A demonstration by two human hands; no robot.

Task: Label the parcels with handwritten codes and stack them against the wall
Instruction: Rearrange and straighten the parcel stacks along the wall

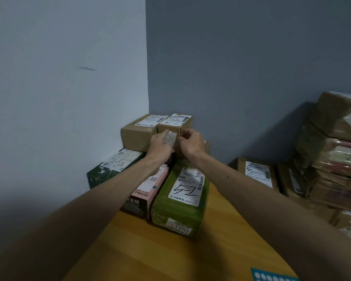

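Fingers of my left hand [160,144] and right hand [192,146] curl round the small brown parcel [175,139], behind the green parcel [180,191], probably to seat it against the wall [251,78].

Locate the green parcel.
Head view, centre: the green parcel lies on the table, directly right of the pink box.

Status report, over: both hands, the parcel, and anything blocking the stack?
Left hand and right hand both grip small parcel. Parcel up at corner stack, in front of brown box. Nothing seen in the way.
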